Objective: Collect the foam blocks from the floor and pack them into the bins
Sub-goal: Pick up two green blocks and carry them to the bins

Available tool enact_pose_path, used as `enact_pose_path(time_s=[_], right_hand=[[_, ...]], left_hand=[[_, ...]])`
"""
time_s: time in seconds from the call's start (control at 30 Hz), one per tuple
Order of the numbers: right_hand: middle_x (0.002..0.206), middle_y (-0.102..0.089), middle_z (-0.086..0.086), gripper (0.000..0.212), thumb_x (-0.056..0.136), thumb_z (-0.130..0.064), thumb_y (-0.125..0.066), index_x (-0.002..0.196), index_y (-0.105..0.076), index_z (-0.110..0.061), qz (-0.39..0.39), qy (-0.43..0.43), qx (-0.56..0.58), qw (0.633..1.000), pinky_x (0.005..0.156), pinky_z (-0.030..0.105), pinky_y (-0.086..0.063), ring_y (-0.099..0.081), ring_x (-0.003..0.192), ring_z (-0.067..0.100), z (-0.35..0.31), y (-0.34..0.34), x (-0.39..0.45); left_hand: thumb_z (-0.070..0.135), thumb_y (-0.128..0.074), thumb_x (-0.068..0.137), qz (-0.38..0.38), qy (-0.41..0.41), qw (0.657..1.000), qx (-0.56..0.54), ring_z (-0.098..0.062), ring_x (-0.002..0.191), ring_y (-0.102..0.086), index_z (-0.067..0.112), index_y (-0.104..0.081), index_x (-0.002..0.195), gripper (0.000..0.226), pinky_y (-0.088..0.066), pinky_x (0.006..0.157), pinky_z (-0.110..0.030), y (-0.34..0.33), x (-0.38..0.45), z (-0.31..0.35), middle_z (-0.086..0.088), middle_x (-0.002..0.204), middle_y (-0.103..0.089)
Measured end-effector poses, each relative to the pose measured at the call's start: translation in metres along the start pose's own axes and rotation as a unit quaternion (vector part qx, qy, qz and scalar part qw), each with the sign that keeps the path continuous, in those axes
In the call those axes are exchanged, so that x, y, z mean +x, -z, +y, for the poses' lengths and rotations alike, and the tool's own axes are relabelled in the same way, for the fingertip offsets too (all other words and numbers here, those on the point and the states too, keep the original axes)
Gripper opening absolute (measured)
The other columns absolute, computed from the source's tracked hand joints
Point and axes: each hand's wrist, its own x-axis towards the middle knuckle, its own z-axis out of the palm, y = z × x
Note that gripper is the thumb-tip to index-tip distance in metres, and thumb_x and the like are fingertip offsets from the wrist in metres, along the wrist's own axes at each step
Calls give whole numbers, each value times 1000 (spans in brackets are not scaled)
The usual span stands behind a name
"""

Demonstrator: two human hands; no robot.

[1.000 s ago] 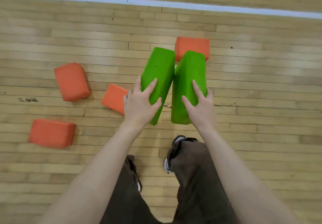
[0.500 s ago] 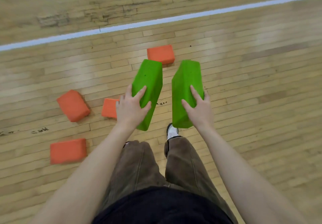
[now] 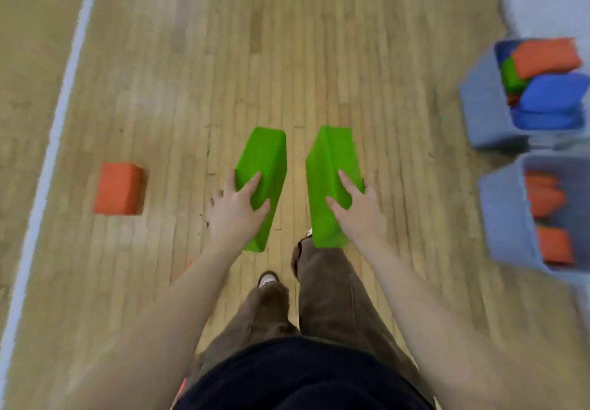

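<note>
Foam blocks fill both of the person's hands: the left hand (image 3: 238, 210) grips a green foam block (image 3: 261, 183) with the thumb lying on the face turned upward and the fingers wrapped round its outer side, and the right hand (image 3: 356, 211) grips a second green foam block (image 3: 330, 183) in the same manner, thumb on the inner face and fingers curled over the outer edge. Both green blocks are held off the floor in front of the body, long axes pointing away from the person, side by side with a clear gap between them — they do not touch. On the wooden floor (image 3: 287, 58) to the left lies a single orange foam block (image 3: 118, 188), well apart from the hands and near a white painted line (image 3: 57, 116) that runs along the boards. At the right edge stand two grey bins, blurred: the farther bin (image 3: 482, 103) holds an orange block on top, a blue one beside it and a bit of green beneath, heaped to the rim, while the nearer bin (image 3: 504, 218) holds orange blocks lower inside. Below the hands are brown trousers (image 3: 319, 298), a dark top and the toe of a pale shoe (image 3: 267, 278) on the floor.
</note>
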Motion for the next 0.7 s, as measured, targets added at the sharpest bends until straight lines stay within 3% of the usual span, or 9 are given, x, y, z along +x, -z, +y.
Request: enact_pose_path(time_s=[0.17,0.37,0.5,0.7], right_hand=[[149,-22,10,62,89,-59,-46,144,-18,-52,93,-206,99,969,97,45,-44,-44,125,33,126,38,-62],[153,-18,9,60,89,-56,-49,143,-24,-49,218,-395,196,870,92,42,-46,-45,124,34,264,71,-117],[154,-17,9,62,88,-56,-49,144,-24,-47,243,-452,236,826,95,45,-46,-48,122,34,341,105,-125],[153,-18,10,62,89,-55,-50,145,-26,-43,269,-457,235,815,86,43,-51,-48,121,34,415,187,-90]], left_hand=[[52,-46,91,-82,-231,967,65,-39,129,-34,40,-29,144,57,-28,105,-49,-45,-5,142,-8,155,-15],[50,-53,88,-150,-412,889,130,-39,128,-37,41,-33,142,57,-30,106,-49,-134,-25,318,-9,154,-19],[51,-52,88,-179,-469,843,192,-38,127,-39,43,-31,142,58,-33,104,-49,-193,-30,408,-7,155,-18],[55,-48,89,-191,-472,831,223,-36,130,-36,44,-28,142,58,-29,106,-48,-242,-16,508,-7,155,-15]])
